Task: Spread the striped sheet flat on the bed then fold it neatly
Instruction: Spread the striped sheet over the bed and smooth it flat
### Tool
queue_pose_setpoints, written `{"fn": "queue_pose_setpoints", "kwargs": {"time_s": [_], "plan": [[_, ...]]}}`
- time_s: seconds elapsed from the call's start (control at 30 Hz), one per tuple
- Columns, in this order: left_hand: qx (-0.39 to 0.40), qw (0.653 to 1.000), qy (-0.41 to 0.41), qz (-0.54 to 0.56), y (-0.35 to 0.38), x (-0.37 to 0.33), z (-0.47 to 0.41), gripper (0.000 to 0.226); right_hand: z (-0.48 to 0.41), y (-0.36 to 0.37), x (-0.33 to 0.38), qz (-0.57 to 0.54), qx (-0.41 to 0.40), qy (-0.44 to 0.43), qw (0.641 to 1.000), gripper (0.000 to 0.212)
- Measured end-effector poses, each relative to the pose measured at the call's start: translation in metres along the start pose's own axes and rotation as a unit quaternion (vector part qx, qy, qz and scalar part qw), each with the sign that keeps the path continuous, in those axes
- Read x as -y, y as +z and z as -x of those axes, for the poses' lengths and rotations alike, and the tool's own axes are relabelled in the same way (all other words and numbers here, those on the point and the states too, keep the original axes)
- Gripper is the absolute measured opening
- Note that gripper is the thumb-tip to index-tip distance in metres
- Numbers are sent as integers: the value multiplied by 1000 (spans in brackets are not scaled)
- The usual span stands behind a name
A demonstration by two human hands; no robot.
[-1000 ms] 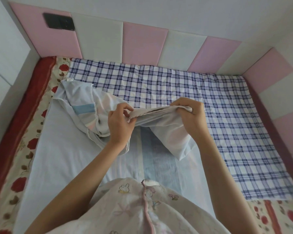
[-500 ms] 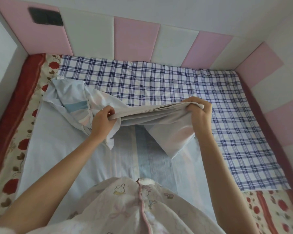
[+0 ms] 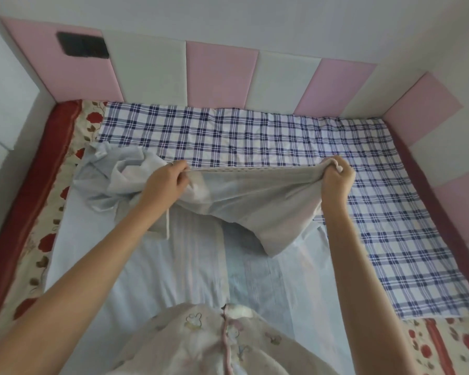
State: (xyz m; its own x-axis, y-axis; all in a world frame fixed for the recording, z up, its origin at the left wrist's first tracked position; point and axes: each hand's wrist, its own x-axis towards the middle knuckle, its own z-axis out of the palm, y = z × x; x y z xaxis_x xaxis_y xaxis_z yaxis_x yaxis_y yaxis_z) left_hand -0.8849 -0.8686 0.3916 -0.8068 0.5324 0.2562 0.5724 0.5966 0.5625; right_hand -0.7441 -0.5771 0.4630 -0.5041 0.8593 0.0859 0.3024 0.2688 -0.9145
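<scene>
Both hands were closed on the sheet [image 3: 255, 204]. The left hand [image 3: 164, 182] pinched its upper hem between thumb and curled fingers. The right hand [image 3: 336, 178] gripped the same hem in a fist, with a small bunch of cloth showing above the knuckles. The hands were well apart and level, so the hem between them ran as a taut, nearly straight line above the bed [image 3: 25, 201]. That hold looked meant to find and straighten one edge: with the hem stretched, the slack cloth could hang free rather than lie twisted.

Below the hem the sheet sagged in a pouch. Its lowest corner hung to the right of the middle, over the part lying flat. That flat part, pale blue with faint lengthwise stripes, ran from beneath the hands back to the person's body. To the left of the left hand the sheet was bunched in a rumpled heap near the bed's far left corner, so it was not yet spread. I judged the spreading step to be in hand and the folding not begun.

The lifted hem hung over the near edge of the plaid cloth [image 3: 255, 136], which covered the far and right parts of the bed. A floral cover [image 3: 52, 220] showed along the left side and at the near right corner. Pink and white padded panels [image 3: 220, 74] lined the walls beyond.
</scene>
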Motion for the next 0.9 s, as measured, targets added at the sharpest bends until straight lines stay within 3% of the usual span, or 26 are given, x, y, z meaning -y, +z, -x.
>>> {"fn": "queue_pose_setpoints", "kwargs": {"time_s": [0.07, 0.13, 0.27, 0.33, 0.37, 0.5, 0.57, 0.73, 0.83, 0.9], "plan": [[16, 999, 24, 21, -7, -6, -4, 13, 11, 2, 2, 39, 57, -43, 997, 28], [52, 998, 39, 27, -6, -15, -4, 20, 25, 11, 7, 147, 154, -92, 973, 22], [76, 994, 63, 56, 0, -31, 0, 25, 64, 49, 19, 415, 302, -238, 825, 90], [65, 992, 92, 57, 1, -37, -1, 25, 88, 72, 19, 455, 318, -295, 778, 96], [63, 991, 105, 56, 1, -40, -1, 24, 97, 81, 17, 445, 320, -310, 777, 89], [46, 989, 117, 71, -6, -49, 6, 16, 100, 96, 15, 347, 304, -290, 839, 27], [31, 990, 114, 72, -10, -46, 12, 11, 98, 93, 15, 335, 306, -291, 843, 14], [63, 995, 74, 4, 8, -26, 37, 16, 97, 80, 15, 297, 281, -347, 844, 15], [34, 998, -58, -17, 26, -7, 46, 15, 98, 75, 16, 258, 264, -352, 860, 25], [-12, 991, -131, -6, 30, 5, 45, 17, 97, 70, 20, 227, 253, -342, 876, 20]]}}
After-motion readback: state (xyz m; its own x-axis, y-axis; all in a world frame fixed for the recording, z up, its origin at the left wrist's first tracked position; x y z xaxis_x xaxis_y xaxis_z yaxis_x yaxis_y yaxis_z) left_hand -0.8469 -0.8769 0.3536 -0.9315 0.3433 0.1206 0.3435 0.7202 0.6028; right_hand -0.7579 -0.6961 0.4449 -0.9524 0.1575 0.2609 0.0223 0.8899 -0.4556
